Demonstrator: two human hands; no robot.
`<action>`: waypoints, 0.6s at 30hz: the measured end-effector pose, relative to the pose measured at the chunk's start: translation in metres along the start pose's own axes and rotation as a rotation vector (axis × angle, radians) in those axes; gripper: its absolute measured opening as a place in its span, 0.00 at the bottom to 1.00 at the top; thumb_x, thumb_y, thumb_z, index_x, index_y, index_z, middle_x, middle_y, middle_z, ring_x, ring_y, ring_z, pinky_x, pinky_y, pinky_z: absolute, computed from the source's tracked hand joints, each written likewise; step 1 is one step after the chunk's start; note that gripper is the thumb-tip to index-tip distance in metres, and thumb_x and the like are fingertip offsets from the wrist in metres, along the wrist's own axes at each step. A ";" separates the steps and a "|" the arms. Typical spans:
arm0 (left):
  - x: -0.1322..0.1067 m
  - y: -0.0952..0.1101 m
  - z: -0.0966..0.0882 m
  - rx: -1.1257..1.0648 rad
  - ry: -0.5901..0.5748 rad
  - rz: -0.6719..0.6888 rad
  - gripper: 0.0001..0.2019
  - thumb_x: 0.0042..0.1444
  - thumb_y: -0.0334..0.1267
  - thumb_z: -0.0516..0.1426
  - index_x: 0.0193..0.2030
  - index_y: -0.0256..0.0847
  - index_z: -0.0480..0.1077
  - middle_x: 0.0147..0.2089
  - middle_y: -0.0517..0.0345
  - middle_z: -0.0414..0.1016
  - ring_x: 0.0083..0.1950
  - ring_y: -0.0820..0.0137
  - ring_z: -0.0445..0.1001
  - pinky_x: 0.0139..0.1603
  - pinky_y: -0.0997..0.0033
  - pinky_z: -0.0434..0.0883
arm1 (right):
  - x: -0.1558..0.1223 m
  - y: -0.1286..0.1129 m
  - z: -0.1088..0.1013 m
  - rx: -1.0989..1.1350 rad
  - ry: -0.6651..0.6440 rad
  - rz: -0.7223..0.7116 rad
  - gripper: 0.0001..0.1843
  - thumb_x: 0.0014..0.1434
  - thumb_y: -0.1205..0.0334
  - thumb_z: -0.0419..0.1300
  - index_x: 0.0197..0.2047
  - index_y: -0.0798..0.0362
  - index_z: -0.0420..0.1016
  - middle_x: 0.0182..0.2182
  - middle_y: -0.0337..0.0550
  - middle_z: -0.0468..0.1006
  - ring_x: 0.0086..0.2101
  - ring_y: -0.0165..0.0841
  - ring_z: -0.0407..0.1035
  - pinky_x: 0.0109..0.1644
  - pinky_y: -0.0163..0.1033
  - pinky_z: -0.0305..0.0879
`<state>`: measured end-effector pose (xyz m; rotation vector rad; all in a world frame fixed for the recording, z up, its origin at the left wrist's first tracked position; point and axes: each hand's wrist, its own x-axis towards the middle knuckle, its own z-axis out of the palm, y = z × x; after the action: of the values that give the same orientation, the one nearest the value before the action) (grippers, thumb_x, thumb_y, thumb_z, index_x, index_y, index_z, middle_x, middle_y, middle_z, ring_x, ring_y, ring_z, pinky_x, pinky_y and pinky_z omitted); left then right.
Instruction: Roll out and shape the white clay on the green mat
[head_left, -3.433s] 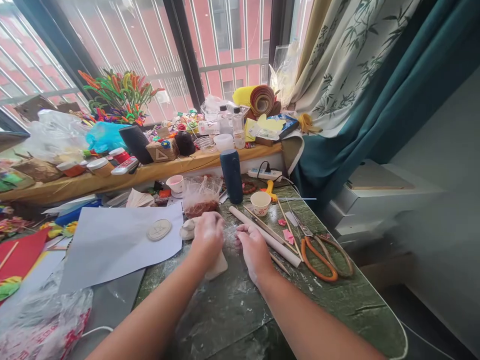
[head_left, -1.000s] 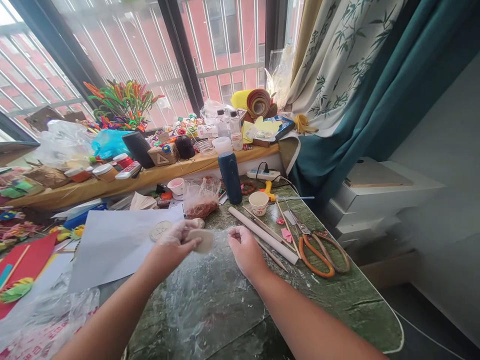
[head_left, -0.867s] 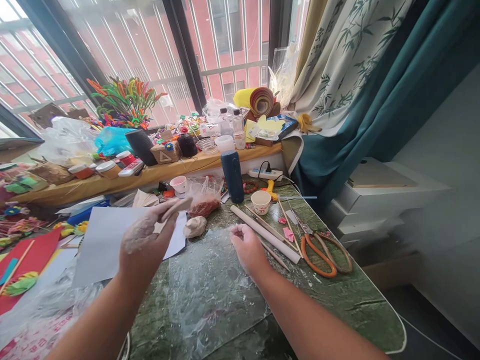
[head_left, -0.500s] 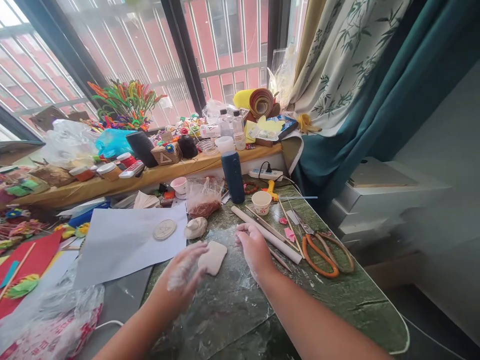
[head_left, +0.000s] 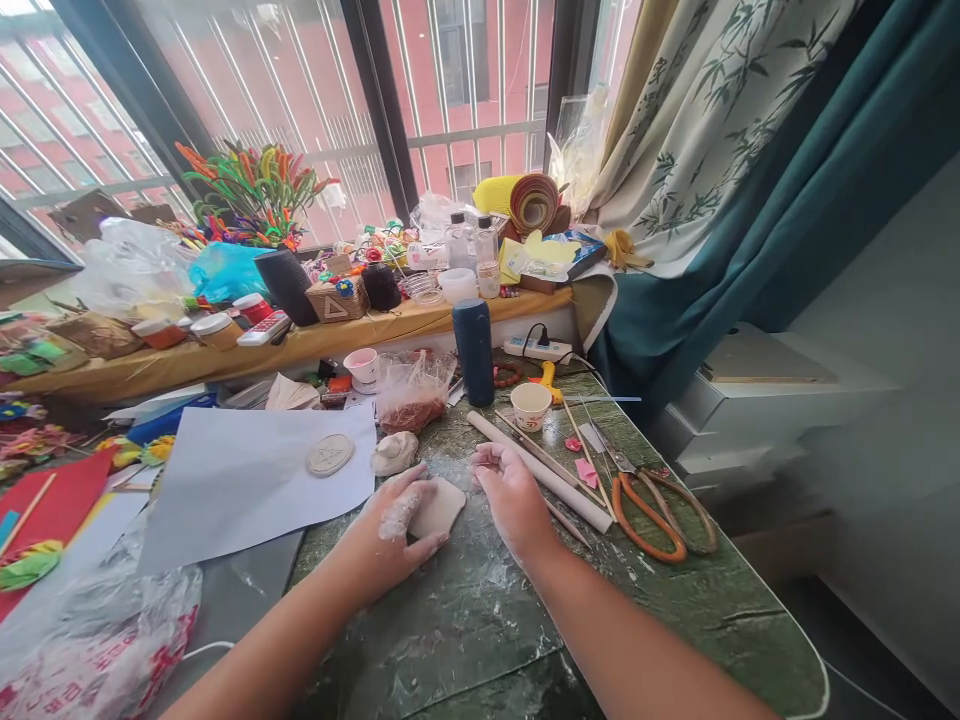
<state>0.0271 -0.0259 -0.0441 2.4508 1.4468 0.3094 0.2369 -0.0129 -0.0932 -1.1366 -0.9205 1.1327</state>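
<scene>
A flat, pale clay slab (head_left: 441,508) with rounded corners lies on the dusty green tabletop. At its left edge is my left hand (head_left: 394,530), white powder on its back, thumb and fingers apart around the slab's side. My right hand (head_left: 514,495) rests just to the right of the slab, its fingers loosely curled and nothing visible in them. Behind the slab sits a lump of clay (head_left: 394,453). A round clay disc (head_left: 330,455) with a star scratched into it lies on a white paper sheet (head_left: 247,490).
Beside my right hand lie a pale rolling rod (head_left: 555,480), thin sticks, and orange-handled scissors (head_left: 651,515). Farther back stand a paper cup (head_left: 531,407), a dark blue cylinder (head_left: 473,355) and a plastic bag of reddish material (head_left: 412,400). A crumpled plastic bag (head_left: 97,640) lies at the left.
My left hand has moved right and down onto the slab's left side, with its thumb near the front edge. My right hand has hardly moved. The view has shifted slightly.
</scene>
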 end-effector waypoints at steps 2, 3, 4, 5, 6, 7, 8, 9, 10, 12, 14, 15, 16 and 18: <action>0.004 0.006 0.003 -0.024 0.044 -0.066 0.40 0.50 0.48 0.69 0.69 0.41 0.64 0.70 0.41 0.67 0.70 0.47 0.66 0.71 0.45 0.64 | 0.001 0.004 -0.001 -0.018 -0.004 -0.002 0.20 0.59 0.57 0.59 0.54 0.52 0.72 0.48 0.47 0.79 0.49 0.39 0.74 0.57 0.47 0.69; 0.005 0.008 0.005 -0.041 0.054 -0.080 0.41 0.50 0.46 0.69 0.70 0.41 0.63 0.69 0.41 0.68 0.69 0.47 0.66 0.70 0.44 0.64 | 0.000 0.005 -0.001 -0.030 -0.011 -0.004 0.20 0.60 0.57 0.59 0.55 0.52 0.71 0.49 0.48 0.79 0.50 0.39 0.74 0.59 0.48 0.69; 0.005 0.009 0.008 -0.059 0.059 -0.082 0.41 0.50 0.45 0.68 0.70 0.41 0.62 0.68 0.42 0.69 0.69 0.47 0.67 0.70 0.44 0.65 | -0.001 0.006 -0.002 -0.050 -0.025 -0.012 0.20 0.61 0.58 0.58 0.56 0.52 0.71 0.50 0.48 0.79 0.50 0.39 0.74 0.60 0.48 0.68; 0.005 0.009 0.011 -0.076 0.064 -0.075 0.39 0.51 0.43 0.67 0.70 0.42 0.62 0.68 0.42 0.69 0.68 0.47 0.67 0.70 0.44 0.65 | -0.003 0.007 -0.002 -0.081 -0.045 -0.030 0.21 0.62 0.59 0.57 0.57 0.52 0.70 0.51 0.49 0.78 0.51 0.39 0.74 0.61 0.49 0.68; 0.005 0.007 0.014 -0.093 0.075 -0.065 0.38 0.51 0.42 0.66 0.69 0.42 0.63 0.67 0.43 0.69 0.68 0.47 0.67 0.69 0.44 0.65 | -0.005 0.007 -0.002 -0.132 -0.071 -0.058 0.21 0.63 0.60 0.56 0.59 0.52 0.69 0.53 0.50 0.78 0.53 0.39 0.74 0.62 0.49 0.68; 0.005 0.005 0.016 -0.111 0.089 -0.055 0.37 0.51 0.42 0.66 0.68 0.42 0.63 0.67 0.42 0.70 0.67 0.47 0.68 0.69 0.43 0.66 | -0.009 0.006 -0.002 -0.209 -0.100 -0.097 0.23 0.63 0.61 0.55 0.61 0.52 0.68 0.55 0.50 0.77 0.55 0.39 0.73 0.63 0.49 0.67; 0.006 0.003 0.019 -0.132 0.109 -0.043 0.37 0.50 0.41 0.66 0.68 0.41 0.64 0.66 0.42 0.70 0.66 0.47 0.68 0.68 0.43 0.66 | -0.013 0.004 -0.002 -0.313 -0.128 -0.145 0.24 0.63 0.62 0.55 0.63 0.51 0.68 0.57 0.50 0.76 0.57 0.40 0.71 0.65 0.51 0.66; 0.007 0.001 0.022 -0.156 0.139 -0.033 0.37 0.49 0.41 0.66 0.67 0.42 0.64 0.65 0.43 0.71 0.66 0.47 0.69 0.67 0.44 0.67 | -0.018 0.003 -0.001 -0.436 -0.154 -0.198 0.26 0.63 0.63 0.55 0.64 0.50 0.67 0.59 0.50 0.75 0.60 0.42 0.68 0.67 0.53 0.63; 0.008 -0.001 0.025 -0.183 0.172 -0.022 0.36 0.48 0.40 0.66 0.66 0.42 0.64 0.64 0.43 0.71 0.65 0.47 0.69 0.67 0.44 0.67 | -0.022 0.000 0.001 -0.566 -0.180 -0.250 0.27 0.63 0.63 0.55 0.66 0.50 0.67 0.61 0.50 0.74 0.63 0.43 0.65 0.69 0.55 0.60; 0.010 -0.003 0.029 -0.246 0.234 0.001 0.34 0.48 0.37 0.65 0.63 0.44 0.65 0.62 0.45 0.71 0.63 0.49 0.70 0.65 0.45 0.68 | -0.029 -0.004 0.005 -0.796 -0.241 -0.350 0.28 0.64 0.63 0.56 0.67 0.50 0.67 0.63 0.50 0.73 0.67 0.47 0.58 0.72 0.60 0.52; 0.011 -0.002 0.030 -0.323 0.267 0.037 0.31 0.48 0.33 0.63 0.61 0.44 0.65 0.59 0.46 0.72 0.61 0.52 0.71 0.64 0.47 0.69 | -0.033 -0.007 0.008 -0.920 -0.308 -0.418 0.28 0.64 0.62 0.56 0.68 0.51 0.67 0.63 0.51 0.73 0.67 0.48 0.58 0.74 0.62 0.46; 0.011 -0.001 0.030 -0.369 0.265 0.066 0.30 0.48 0.31 0.62 0.60 0.45 0.64 0.59 0.47 0.71 0.60 0.53 0.72 0.64 0.49 0.70 | -0.034 -0.008 0.010 -0.940 -0.336 -0.435 0.29 0.64 0.62 0.57 0.68 0.52 0.66 0.63 0.52 0.73 0.66 0.48 0.60 0.74 0.63 0.44; 0.011 0.000 0.029 -0.416 0.258 0.100 0.31 0.48 0.30 0.61 0.61 0.45 0.64 0.58 0.47 0.71 0.60 0.55 0.72 0.64 0.51 0.71 | -0.034 -0.009 0.010 -0.937 -0.352 -0.441 0.30 0.64 0.62 0.58 0.68 0.52 0.65 0.62 0.52 0.73 0.64 0.47 0.62 0.75 0.63 0.43; 0.011 -0.002 0.027 -0.501 0.245 0.167 0.34 0.47 0.28 0.61 0.63 0.46 0.62 0.60 0.48 0.69 0.60 0.57 0.72 0.64 0.54 0.71 | -0.034 -0.009 0.011 -0.878 -0.345 -0.410 0.31 0.62 0.61 0.60 0.68 0.51 0.64 0.59 0.52 0.75 0.62 0.47 0.65 0.74 0.63 0.46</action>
<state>0.0395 -0.0191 -0.0696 2.1689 1.0767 0.9140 0.2210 -0.0445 -0.0816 -1.3514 -1.9365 0.5743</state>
